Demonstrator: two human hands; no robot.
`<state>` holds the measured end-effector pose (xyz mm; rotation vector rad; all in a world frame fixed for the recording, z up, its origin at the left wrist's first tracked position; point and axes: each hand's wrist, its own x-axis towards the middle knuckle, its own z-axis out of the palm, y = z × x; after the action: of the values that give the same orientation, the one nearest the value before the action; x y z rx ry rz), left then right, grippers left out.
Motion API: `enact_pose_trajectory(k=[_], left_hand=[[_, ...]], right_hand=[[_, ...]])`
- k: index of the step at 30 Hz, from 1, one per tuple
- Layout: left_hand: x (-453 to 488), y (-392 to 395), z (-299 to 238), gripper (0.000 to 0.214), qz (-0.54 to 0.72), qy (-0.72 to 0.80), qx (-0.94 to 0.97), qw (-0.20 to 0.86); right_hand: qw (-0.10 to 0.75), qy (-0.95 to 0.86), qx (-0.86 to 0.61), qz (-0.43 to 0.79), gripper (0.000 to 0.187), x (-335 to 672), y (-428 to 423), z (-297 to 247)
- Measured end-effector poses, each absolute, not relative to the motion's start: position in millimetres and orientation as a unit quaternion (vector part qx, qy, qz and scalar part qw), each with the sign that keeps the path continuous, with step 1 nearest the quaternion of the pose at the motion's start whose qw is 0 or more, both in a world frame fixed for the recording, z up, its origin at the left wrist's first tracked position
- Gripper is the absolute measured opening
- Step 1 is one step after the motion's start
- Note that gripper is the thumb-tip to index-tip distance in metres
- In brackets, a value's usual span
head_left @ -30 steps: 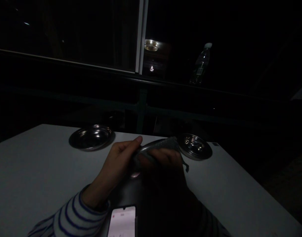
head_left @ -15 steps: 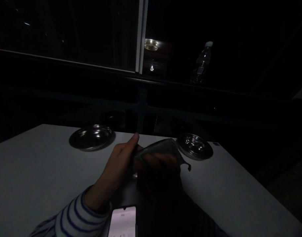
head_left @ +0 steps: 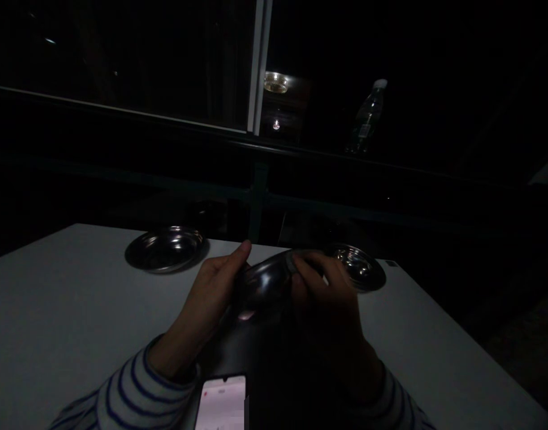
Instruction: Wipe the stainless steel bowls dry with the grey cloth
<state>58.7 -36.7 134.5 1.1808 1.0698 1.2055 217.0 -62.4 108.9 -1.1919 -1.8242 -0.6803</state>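
Observation:
A shiny metal dish is held tilted above the white table, its curved side facing me. My left hand grips its left edge, thumb pointing up along the rim. On the opposite side, the fingers of my right hand are bent over the far right rim. They pinch a greyish cloth against the metal. Only a small bit of that cloth shows; shadow and my fingers hide the rest.
A metal dish lies at the table's back left. Stacked metal dishes stand at the back right, partly behind my right hand. A lit phone lies near me on the white table. Beyond, a plastic bottle stands by the window frame.
My right hand has moved right and up to the dish's rim. The cloth that was spread over the dish is now bunched under its fingers, baring the metal. My left hand stays put.

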Motion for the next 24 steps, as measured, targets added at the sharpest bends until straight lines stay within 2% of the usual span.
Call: enact_pose_trajectory(k=[5,12,17,24], left_hand=[[65,-40,134,0.047,0.481,0.451,0.494,0.567],[60,-34,129,0.049,0.500,0.466,0.480,0.550],[57,-32,128,0.049,0.513,0.451,0.482,0.549],[58,-35,130,0.046,0.507,0.443,0.495,0.548]], right_hand=[[0.376,-0.778,-0.404,-0.299,0.030,200,-73,105],[0.434,-0.727,-0.479,-0.235,0.026,219,-61,109],[0.438,-0.709,-0.499,-0.240,0.027,227,-56,112],[0.385,-0.784,-0.388,-0.293,0.027,195,-75,105]])
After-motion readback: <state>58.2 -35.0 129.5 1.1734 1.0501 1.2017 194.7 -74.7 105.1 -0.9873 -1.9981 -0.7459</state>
